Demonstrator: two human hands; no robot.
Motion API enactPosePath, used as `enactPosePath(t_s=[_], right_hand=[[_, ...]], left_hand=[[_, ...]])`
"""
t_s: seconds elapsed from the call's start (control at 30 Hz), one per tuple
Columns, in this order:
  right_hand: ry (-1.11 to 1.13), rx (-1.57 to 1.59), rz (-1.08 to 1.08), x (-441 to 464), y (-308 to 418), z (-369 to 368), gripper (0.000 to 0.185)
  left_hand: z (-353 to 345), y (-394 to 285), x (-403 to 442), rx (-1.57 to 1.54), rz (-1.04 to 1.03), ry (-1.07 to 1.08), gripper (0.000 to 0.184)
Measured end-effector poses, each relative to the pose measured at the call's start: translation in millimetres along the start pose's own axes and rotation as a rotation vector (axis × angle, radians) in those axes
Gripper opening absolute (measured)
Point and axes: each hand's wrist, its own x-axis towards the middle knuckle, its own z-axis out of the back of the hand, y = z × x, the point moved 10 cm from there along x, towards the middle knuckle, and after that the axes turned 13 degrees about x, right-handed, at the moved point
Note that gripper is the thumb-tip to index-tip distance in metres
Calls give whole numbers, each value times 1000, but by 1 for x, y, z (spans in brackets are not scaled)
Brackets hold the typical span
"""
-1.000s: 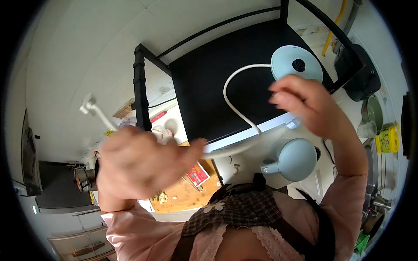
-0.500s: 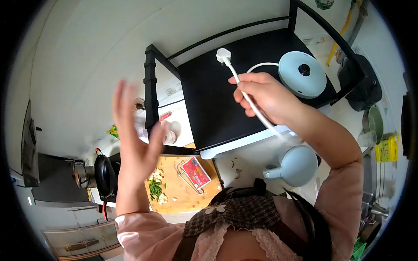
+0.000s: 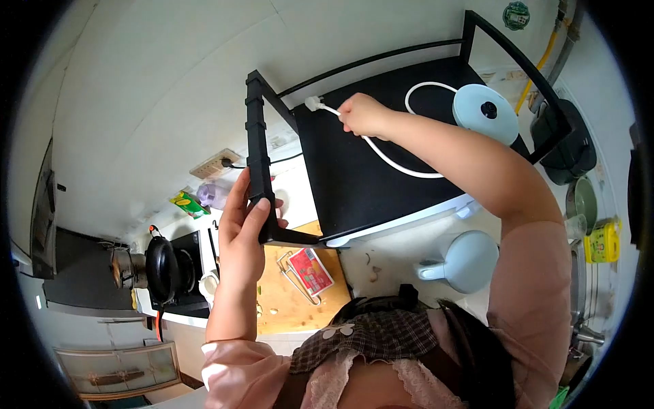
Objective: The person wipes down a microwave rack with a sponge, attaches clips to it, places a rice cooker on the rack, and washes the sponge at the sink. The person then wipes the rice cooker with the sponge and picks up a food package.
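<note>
Head view: the right hand (image 3: 364, 114) pinches a white cord (image 3: 402, 168) just behind its plug (image 3: 313, 103), over the far left of a black shelf (image 3: 354, 184). The cord curves back to a pale blue kettle base (image 3: 485, 124) on the shelf's right. The left hand (image 3: 246, 221) wraps round a black post (image 3: 257, 153). The cord looks light, smooth and bendy; the stiff plug body seems the surest hold.
</note>
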Motion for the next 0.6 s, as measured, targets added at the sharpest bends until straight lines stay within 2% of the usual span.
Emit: enactPosePath(t_s=[0.03,0.17,0.23,0.3,0.37,0.4,0.47,0.53,0.6], right_hand=[[-36,-140,34,10,4,1,18],[-109,-164,110,30,8,-7,18],[-130,-280,205,38,18,-12,18],[-153,-287,198,47,18,-15,19],[-178,-293,189,57,16,-15,19],[-213,-336,151,66,11,-13,19],[-247,-381,110,75,7,-13,20],[-385,-294,118,74,9,-5,20],[-359,-309,89,78,14,-8,20]], left_hand=[[-1,-3,-3,1,-6,2,51],[-2,-2,-6,5,18,20,51],[-2,-7,-5,32,-18,14,47],[10,-3,2,93,-34,37,48],[27,5,18,225,-16,65,58],[41,2,28,256,-20,-55,55],[61,24,77,339,-130,-146,49],[65,72,136,334,-88,-115,39],[47,91,188,701,-266,-133,31]])
